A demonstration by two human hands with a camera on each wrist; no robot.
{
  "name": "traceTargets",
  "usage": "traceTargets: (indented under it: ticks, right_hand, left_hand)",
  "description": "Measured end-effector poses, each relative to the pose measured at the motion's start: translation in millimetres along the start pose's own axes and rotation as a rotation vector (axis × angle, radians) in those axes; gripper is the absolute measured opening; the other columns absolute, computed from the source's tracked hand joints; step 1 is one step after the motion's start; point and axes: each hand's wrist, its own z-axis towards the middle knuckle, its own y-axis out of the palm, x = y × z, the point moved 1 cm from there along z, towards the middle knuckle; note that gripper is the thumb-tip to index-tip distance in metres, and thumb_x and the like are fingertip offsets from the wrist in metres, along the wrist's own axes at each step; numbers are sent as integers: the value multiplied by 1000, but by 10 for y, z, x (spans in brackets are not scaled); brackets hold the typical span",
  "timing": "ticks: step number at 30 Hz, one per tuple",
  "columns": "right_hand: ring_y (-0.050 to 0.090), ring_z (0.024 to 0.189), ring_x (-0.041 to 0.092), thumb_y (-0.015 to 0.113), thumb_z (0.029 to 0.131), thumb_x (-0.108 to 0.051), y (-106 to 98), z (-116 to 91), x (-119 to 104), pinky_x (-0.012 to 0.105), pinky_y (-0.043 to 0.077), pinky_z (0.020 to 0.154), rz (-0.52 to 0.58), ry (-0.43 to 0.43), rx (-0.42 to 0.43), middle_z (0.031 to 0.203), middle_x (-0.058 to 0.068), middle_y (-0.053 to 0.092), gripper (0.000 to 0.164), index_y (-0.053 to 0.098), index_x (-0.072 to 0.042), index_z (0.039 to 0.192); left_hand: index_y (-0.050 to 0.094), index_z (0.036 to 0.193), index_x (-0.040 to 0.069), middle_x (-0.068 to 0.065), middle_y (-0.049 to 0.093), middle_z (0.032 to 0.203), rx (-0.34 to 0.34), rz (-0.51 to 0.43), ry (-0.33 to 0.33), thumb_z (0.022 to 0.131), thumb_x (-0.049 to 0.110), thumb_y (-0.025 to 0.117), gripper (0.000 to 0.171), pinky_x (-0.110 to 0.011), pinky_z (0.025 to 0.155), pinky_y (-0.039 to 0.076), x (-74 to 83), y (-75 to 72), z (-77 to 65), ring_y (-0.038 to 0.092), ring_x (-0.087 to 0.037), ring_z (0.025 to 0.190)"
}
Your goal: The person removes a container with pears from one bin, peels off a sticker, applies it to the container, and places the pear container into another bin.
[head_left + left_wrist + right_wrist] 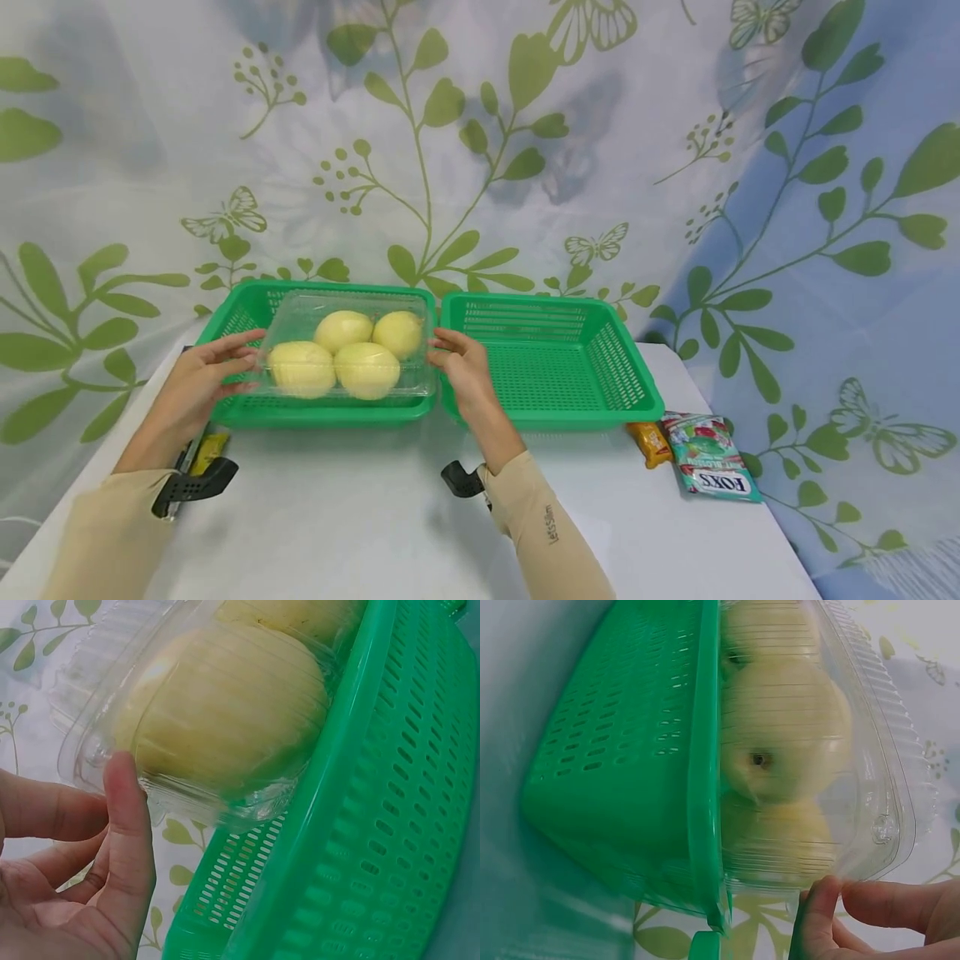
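A clear plastic clamshell box (408, 379) with several pale yellow round fruits (367, 371) inside hangs over the left green basket (322, 417). My left hand (198, 379) pinches the box's left end, its fingertips (124, 780) at the rim. At the opposite end, my right hand (467, 367) pinches a lower corner between thumb and fingers. Both wrist views show the box partly behind the basket's upper rim. One fruit has a dark, sunken stem end (760, 760) facing the right wrist camera.
Beside the left basket, a second green basket (540, 375) stands to the right. Right of it lie a small orange packet (649, 443) and a teal FOX'S candy bag (708, 458). A yellow packet (210, 452) lies near my left wrist. Behind hangs a leaf-print curtain (465, 167).
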Motion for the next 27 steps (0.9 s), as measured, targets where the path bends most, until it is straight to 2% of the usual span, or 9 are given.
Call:
traceTargets:
  ticks: [9, 14, 19, 22, 27]
  right_hand:
    - [60, 124, 35, 57, 97, 1, -40, -22, -38, 42, 49, 110, 13, 1, -12, 136, 20, 58, 48, 52, -1, 144]
    - [59, 124, 33, 56, 96, 1, -51, -31, -62, 42, 49, 109, 15, 0, -17, 135, 20, 58, 48, 52, 0, 144]
    - [62, 118, 30, 57, 96, 1, -99, -37, -85, 42, 50, 108, 16, -4, -14, 134, 18, 59, 46, 55, -3, 142]
    - [62, 118, 30, 57, 96, -1, -131, -45, -95, 43, 49, 109, 13, -13, -25, 135, 17, 59, 46, 55, -4, 142]
    - [58, 126, 29, 59, 96, -2, -177, -49, -92, 43, 47, 112, 45, 4, -33, 135, 14, 59, 45, 57, -6, 141]
  left_hand:
    - [46, 151, 15, 11, 60, 101, -11, -24, -21, 102, 17, 59, 51, -20, 68, 59, 5, 27, 14, 63, -2, 87]
    - [29, 158, 2, 12, 62, 97, -27, 25, -21, 103, 19, 57, 64, -22, 66, 58, 27, 36, 41, 60, -4, 82]
    - [20, 159, 0, 12, 61, 92, -64, 49, -33, 106, 21, 52, 66, -21, 65, 56, 54, 54, 66, 56, -5, 75]
    - [20, 160, 1, 11, 59, 92, -98, 5, -33, 105, 21, 52, 66, -21, 64, 55, 59, 56, 62, 55, -5, 74]
    - [18, 161, 5, 6, 62, 89, -222, -181, -8, 105, 9, 51, 65, -24, 66, 59, 48, 51, 24, 64, -9, 72]
